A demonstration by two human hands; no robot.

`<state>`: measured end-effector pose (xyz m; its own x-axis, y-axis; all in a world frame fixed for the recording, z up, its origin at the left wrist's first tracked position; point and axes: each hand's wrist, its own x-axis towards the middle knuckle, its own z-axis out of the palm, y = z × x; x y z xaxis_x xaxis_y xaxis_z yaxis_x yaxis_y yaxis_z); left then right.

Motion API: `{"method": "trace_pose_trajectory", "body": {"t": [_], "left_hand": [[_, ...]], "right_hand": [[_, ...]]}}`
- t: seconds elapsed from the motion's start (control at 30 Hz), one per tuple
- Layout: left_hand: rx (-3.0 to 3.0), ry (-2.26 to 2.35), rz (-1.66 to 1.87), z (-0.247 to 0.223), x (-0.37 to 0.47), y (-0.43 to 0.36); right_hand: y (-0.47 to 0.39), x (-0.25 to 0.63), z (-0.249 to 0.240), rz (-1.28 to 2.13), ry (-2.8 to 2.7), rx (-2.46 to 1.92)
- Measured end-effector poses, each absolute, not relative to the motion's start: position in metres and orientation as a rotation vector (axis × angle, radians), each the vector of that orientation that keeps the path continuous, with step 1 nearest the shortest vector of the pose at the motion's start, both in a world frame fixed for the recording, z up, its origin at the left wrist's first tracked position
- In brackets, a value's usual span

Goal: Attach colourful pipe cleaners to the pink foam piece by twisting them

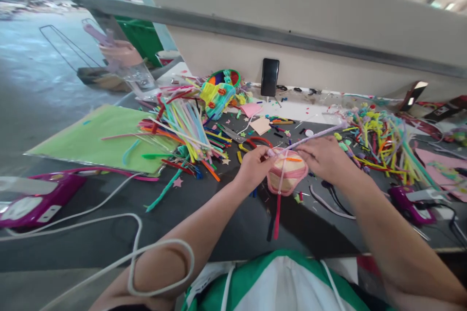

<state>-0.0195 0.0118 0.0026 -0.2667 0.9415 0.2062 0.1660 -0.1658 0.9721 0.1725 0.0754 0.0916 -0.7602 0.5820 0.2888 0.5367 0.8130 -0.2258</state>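
Observation:
Near the middle of the desk is a small pink and cream pipe-cleaner craft piece (287, 181), cup-shaped in outline, with a pale strand running down its front and a short orange piece across it. My left hand (253, 167) is closed in a pinch on one end of a lilac pipe cleaner (321, 132) at the piece's upper left. That pipe cleaner slants up to the right, past my right hand (326, 158). The right fingers are closed at the piece's upper right edge; their tips are partly hidden. Scissors with red handles (259, 142) lie just behind.
Bundled pipe cleaners (189, 129) lie left on a green sheet (109, 131); a colourful tangle (383, 138) lies right. A phone (270, 77) leans on the back panel. Purple devices (410, 204) (47, 199) sit at both sides. A white cable (136, 233) crosses my left arm.

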Motion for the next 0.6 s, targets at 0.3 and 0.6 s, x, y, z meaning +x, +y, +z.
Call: {"method": "trace_pose_trajectory", "body": {"t": [0.3, 0.6], "left_hand": [[1.333, 1.332, 1.498, 0.000, -0.018, 0.010], [1.257, 1.238, 1.439, -0.001, -0.017, 0.011]], "right_hand": [[0.095, 0.157, 0.085, 0.150, -2.940, -0.829], [0.115, 0.140, 0.065, 0.089, -2.960, -1.044]]}}
